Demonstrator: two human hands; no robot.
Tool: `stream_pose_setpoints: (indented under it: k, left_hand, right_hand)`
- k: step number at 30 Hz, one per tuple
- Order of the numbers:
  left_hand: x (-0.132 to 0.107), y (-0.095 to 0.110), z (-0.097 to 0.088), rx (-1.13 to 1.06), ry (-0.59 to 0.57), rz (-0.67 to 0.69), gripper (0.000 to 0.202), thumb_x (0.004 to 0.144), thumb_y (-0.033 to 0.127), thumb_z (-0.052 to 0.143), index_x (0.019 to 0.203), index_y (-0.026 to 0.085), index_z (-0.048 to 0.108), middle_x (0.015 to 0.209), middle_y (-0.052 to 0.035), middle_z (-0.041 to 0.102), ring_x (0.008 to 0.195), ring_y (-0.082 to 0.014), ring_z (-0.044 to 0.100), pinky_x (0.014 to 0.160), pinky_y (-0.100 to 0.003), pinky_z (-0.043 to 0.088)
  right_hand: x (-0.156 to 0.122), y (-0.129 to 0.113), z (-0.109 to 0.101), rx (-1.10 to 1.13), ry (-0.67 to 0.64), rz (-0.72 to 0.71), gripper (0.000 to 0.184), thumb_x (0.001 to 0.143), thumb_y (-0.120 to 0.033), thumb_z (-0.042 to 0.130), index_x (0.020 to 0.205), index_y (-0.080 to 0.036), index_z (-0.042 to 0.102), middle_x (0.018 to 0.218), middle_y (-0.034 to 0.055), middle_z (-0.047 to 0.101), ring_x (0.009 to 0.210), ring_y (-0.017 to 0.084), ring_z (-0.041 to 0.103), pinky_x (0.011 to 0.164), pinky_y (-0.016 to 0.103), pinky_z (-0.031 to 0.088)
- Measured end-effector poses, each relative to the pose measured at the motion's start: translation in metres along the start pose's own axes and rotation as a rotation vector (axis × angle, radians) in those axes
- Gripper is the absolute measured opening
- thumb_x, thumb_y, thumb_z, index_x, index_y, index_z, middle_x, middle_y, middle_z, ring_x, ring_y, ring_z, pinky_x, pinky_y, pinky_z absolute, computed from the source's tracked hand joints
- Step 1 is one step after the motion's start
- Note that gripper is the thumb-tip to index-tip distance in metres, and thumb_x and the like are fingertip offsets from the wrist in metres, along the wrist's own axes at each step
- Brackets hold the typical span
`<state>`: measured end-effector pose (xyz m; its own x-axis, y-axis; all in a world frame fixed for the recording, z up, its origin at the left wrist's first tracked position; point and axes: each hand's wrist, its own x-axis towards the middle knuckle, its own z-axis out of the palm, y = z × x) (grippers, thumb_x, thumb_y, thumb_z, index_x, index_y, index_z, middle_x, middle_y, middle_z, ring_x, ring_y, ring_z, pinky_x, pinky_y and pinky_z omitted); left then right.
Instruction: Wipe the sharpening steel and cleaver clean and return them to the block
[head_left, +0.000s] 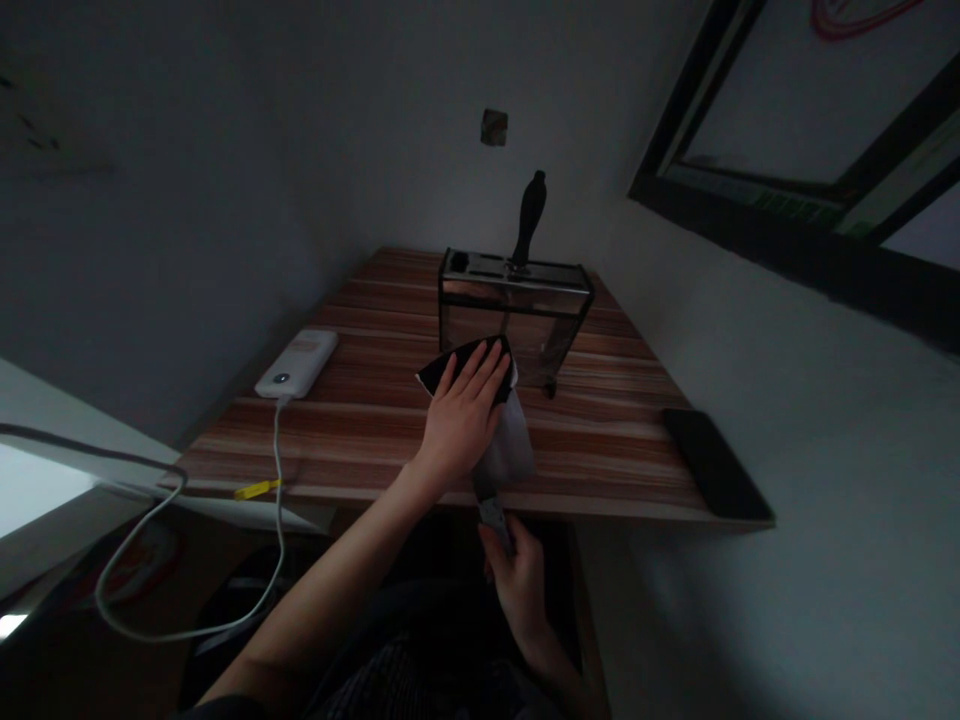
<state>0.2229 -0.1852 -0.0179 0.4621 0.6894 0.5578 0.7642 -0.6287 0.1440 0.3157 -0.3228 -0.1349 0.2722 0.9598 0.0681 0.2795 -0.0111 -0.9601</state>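
My left hand point(461, 415) lies flat, fingers stretched out, on a dark cloth point(439, 372) that covers the upper part of a wide pale knife blade point(511, 448). The blade rests on the wooden table point(360, 420) near its front edge. Below that edge my right hand point(519, 582) is closed round the knife's handle point(495, 515). Just behind the cloth stands a metal knife holder point(514, 300) with one black-handled knife point(529, 218) upright in it.
A white power bank point(298, 362) lies on the table's left side, its white cable point(277, 480) hanging over the front edge. A black phone point(712, 465) lies at the right front corner. Walls close in the table at the back and right.
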Motion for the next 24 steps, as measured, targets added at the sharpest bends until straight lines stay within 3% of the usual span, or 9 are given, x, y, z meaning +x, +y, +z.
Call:
stream_pose_setpoints:
  k: [12,18,24]
  left_hand:
    - [-0.051,0.027,0.008,-0.080,-0.166,0.113,0.051,0.091,0.020,0.044,0.141,0.018,0.035,0.150,-0.0036,0.032,0.140,-0.0187,0.023,0.115,-0.042,0.017]
    - [-0.072,0.038,0.013,-0.105,-0.210,0.173,0.050,0.092,0.025,0.045,0.140,0.021,0.035,0.149,-0.0014,0.034,0.140,-0.0163,0.023,0.115,-0.040,0.019]
    - [-0.088,0.043,0.012,-0.225,-0.287,0.231,0.048,0.092,0.021,0.044,0.139,0.020,0.036,0.149,-0.0009,0.034,0.140,-0.0147,0.021,0.115,-0.039,0.017]
  right_hand:
    - [0.001,0.007,0.001,0.004,0.009,0.023,0.036,0.080,-0.048,0.056,0.064,-0.016,0.057,0.045,-0.0040,0.047,0.039,0.009,0.041,0.038,0.020,0.030]
    - [0.004,0.007,-0.001,0.009,-0.023,0.005,0.033,0.078,-0.043,0.051,0.072,-0.012,0.063,0.044,-0.0008,0.053,0.040,0.013,0.047,0.038,0.021,0.034]
    - [0.004,0.017,0.003,0.042,0.065,-0.044,0.028,0.073,-0.034,0.050,0.055,-0.014,0.061,0.047,0.0056,0.061,0.043,0.016,0.053,0.039,0.024,0.040]
